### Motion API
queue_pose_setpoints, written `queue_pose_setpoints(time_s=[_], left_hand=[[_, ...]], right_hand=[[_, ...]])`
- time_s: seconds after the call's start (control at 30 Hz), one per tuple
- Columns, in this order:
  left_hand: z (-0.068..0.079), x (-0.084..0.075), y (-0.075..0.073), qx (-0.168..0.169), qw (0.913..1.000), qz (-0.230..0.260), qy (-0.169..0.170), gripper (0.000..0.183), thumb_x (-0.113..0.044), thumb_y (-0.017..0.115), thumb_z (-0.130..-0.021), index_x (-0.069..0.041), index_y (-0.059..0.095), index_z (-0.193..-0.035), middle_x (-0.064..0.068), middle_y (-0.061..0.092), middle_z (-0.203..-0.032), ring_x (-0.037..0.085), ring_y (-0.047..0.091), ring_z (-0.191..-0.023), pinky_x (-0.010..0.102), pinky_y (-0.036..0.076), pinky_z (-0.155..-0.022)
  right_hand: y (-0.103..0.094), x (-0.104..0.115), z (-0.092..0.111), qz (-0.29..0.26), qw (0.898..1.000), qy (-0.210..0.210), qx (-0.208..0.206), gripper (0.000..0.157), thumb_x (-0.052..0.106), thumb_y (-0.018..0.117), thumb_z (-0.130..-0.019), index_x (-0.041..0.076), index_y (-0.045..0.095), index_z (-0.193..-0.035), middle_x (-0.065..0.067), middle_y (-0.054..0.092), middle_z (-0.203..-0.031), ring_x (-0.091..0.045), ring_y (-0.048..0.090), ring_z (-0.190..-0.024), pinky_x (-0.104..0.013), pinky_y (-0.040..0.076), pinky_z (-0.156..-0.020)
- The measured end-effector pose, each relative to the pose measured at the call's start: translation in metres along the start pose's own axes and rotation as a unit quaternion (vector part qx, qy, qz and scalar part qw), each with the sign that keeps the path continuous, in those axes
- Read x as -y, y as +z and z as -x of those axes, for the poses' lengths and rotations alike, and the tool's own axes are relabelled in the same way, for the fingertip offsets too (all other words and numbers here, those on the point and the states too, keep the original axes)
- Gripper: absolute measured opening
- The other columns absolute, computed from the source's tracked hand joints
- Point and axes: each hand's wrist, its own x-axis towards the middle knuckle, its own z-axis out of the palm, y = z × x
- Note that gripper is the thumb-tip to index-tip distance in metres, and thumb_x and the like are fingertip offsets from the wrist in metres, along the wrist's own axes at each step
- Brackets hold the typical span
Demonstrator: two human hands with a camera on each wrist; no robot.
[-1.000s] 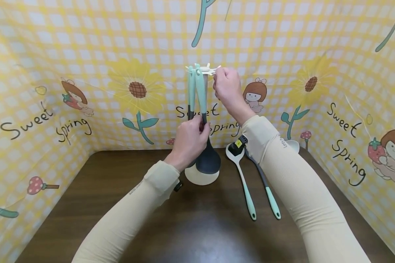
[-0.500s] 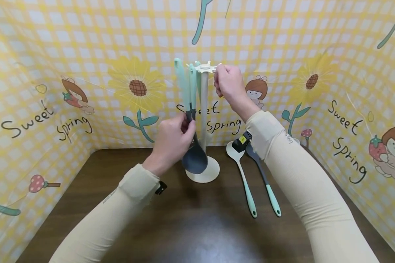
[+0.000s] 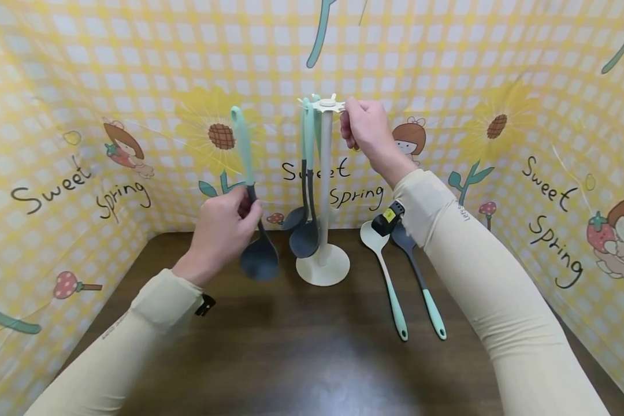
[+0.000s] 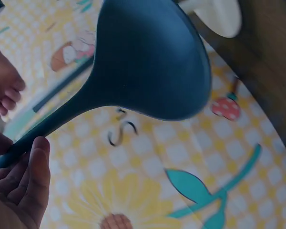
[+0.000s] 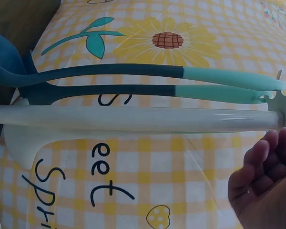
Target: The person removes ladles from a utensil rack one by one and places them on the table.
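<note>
1. The person's left hand (image 3: 221,228) pinches the dark shaft of a ladle (image 3: 260,260) between thumb and fingers, just below the mint handle.
2. The ladle is held in the air to the left of a white rack (image 3: 325,185) and apart from it — bowl lowest, the handle's top leaning toward the person's left. The left wrist view looks closely at its wide, dark bowl.
3. The right hand (image 3: 369,127) has its fingers curled at the rack's pronged top (image 3: 327,104), gripping its right edge; exactly how the fingertips meet the prong is hidden.
4. The rack stands upright on a round base (image 3: 322,271), its pole between the two hands.
5. On the left side of the rack hang two utensils with mint handles and dark heads: a front utensil (image 3: 305,240) and a rear utensil (image 3: 294,218) — close together, heads down.
6. Behind the pole, a white-headed utensil (image 5: 26,143) shows in the right wrist view.
7. To the right of the base, a white spoon (image 3: 382,260) and a dark utensil (image 3: 418,277) lie side by side on the brown table (image 3: 270,358), mint handles toward the person. The right wrist's camera (image 3: 387,219) partly covers both heads.
8. A yellow checked cloth (image 3: 447,46) with sunflowers and "Sweet Spring" lettering surrounds the table's back and sides.
</note>
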Motion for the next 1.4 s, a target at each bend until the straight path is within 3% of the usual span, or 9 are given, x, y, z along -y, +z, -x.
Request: queue_pose_setpoints(time_s=[0.3, 0.47, 0.8, 1.1, 1.27, 1.4], left_hand=[[0.013, 0.042, -0.008, 0.058, 0.9969, -0.040, -0.033, 0.018, -0.018, 0.057, -0.098, -0.011, 0.062, -0.082, 0.003, 0.066, -0.068, 0.015, 0.058, -0.055, 0.033, 0.047, -0.053], [0.024, 0.062, -0.012, 0.073, 0.9935, -0.078, -0.037, 0.014, -0.016, 0.059, -0.095, -0.014, 0.059, -0.081, 0.001, 0.057, -0.061, 0.017, 0.049, -0.051, 0.032, 0.038, -0.049], [0.046, 0.105, -0.004, 0.129, 0.9842, -0.114, -0.042, 0.018, -0.014, 0.060, -0.091, -0.016, 0.052, -0.076, -0.001, 0.047, -0.060, 0.017, 0.043, -0.055, 0.033, 0.035, -0.052], [0.062, 0.129, 0.006, 0.156, 0.9795, -0.127, -0.013, 0.015, -0.009, 0.060, -0.090, -0.013, 0.056, -0.076, -0.001, 0.051, -0.063, 0.015, 0.044, -0.056, 0.033, 0.038, -0.055], [0.065, 0.130, 0.006, 0.156, 0.9798, -0.123, 0.024, 0.017, -0.008, 0.062, -0.091, -0.014, 0.057, -0.076, -0.004, 0.051, -0.063, 0.013, 0.043, -0.055, 0.033, 0.039, -0.054], [0.073, 0.132, 0.003, 0.164, 0.9749, -0.135, 0.066, 0.018, -0.007, 0.064, -0.090, -0.014, 0.056, -0.076, -0.004, 0.049, -0.064, 0.012, 0.041, -0.055, 0.031, 0.038, -0.053]], right_hand=[[-0.001, 0.001, -0.004, 0.012, 1.000, 0.016, 0.000, 0.039, 0.020, 0.039, -0.100, 0.007, 0.054, -0.067, -0.003, 0.052, -0.055, -0.016, 0.044, -0.044, -0.026, 0.037, -0.045], [0.003, 0.004, -0.007, 0.006, 1.000, 0.014, 0.007, 0.038, 0.020, 0.039, -0.100, 0.007, 0.054, -0.066, -0.002, 0.052, -0.054, -0.016, 0.044, -0.043, -0.026, 0.037, -0.045], [0.003, 0.001, -0.005, -0.018, 1.000, 0.002, 0.013, 0.041, 0.017, 0.039, -0.098, 0.007, 0.053, -0.061, -0.002, 0.050, -0.050, -0.015, 0.042, -0.040, -0.025, 0.034, -0.042], [0.002, 0.001, -0.007, -0.031, 0.999, 0.012, 0.008, 0.038, 0.019, 0.040, -0.100, 0.007, 0.053, -0.066, -0.002, 0.051, -0.053, -0.015, 0.042, -0.041, -0.025, 0.035, -0.043], [0.004, 0.001, -0.007, -0.036, 0.999, 0.006, 0.003, 0.036, 0.018, 0.039, -0.100, 0.007, 0.053, -0.069, -0.002, 0.051, -0.054, -0.014, 0.041, -0.041, -0.025, 0.035, -0.043], [0.009, 0.000, -0.007, -0.038, 0.999, 0.002, 0.005, 0.036, 0.017, 0.039, -0.100, 0.007, 0.053, -0.068, -0.002, 0.050, -0.054, -0.014, 0.041, -0.041, -0.024, 0.035, -0.043]])
